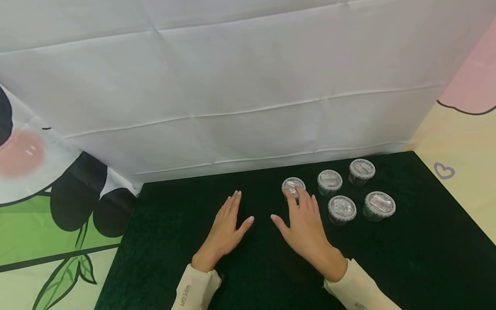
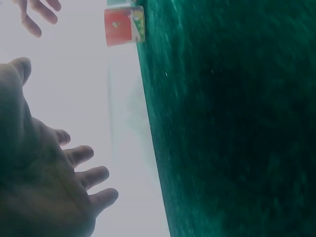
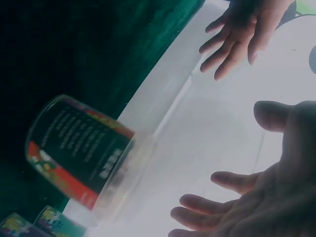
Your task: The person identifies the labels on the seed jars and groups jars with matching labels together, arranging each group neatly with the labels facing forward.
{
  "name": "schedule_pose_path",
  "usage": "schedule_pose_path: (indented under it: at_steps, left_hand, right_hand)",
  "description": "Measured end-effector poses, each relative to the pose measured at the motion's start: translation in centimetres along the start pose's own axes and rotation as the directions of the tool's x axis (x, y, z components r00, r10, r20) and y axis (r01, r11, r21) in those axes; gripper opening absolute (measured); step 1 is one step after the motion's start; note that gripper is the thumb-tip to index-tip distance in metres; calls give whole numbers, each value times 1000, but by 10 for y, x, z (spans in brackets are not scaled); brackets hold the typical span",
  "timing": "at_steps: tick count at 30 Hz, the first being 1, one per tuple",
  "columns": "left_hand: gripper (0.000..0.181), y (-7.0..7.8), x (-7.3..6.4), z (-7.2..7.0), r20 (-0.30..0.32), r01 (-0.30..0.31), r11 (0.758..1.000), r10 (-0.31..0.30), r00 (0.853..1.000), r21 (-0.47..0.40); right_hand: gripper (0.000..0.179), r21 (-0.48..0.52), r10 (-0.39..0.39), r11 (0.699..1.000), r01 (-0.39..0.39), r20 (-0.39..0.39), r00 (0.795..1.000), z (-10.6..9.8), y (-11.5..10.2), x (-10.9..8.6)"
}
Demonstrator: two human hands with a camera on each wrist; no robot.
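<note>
My left hand (image 1: 224, 232) is held over the dark green cloth with fingers straight and thumb spread, holding nothing. To its right, my right hand (image 1: 308, 232) has its fingers extended and thumb apart. In the head view its fingertips overlap a small lidded tub (image 1: 291, 183), partly hiding it. From the right wrist view, a tub (image 3: 81, 148) with a dark, red-edged printed label stands apart from that hand's fingers (image 3: 202, 217). The left wrist view catches a red-labelled tub (image 2: 118, 27) well away from the left fingers (image 2: 94, 177).
Several more tubs stand to the right: one near the back edge (image 1: 362, 168), another beside it (image 1: 330, 178), and two closer to me, the left one (image 1: 342, 206) and the right one (image 1: 379, 203). A white sheet (image 1: 240, 86) hangs behind the table; printed cartoon cloths flank it.
</note>
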State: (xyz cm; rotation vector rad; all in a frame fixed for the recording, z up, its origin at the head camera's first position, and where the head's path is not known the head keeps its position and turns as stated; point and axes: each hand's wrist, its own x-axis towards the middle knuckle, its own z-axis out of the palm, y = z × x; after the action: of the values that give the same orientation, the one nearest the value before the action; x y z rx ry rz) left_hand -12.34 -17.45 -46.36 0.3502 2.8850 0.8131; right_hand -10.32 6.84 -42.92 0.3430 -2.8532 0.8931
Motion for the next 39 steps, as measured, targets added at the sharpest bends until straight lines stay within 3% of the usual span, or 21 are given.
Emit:
schedule_pose_path:
  at_steps: [13,32,39]
  left_hand:
    - [85,23,2,10,27,-38,986,43,999,-163]
    - [79,42,5,28,73,-75,966,96,993,-247]
    - [79,47,8,36,110,-100,955,136,985,-280]
  right_hand:
    - [80,31,82,996,-81,-28,996,-9,19,-14]
    - [81,61,120,991,-117,-47,992,-11,36,-29]
    - [81,101,157,983,-156,-7,988,-10,41,-32]
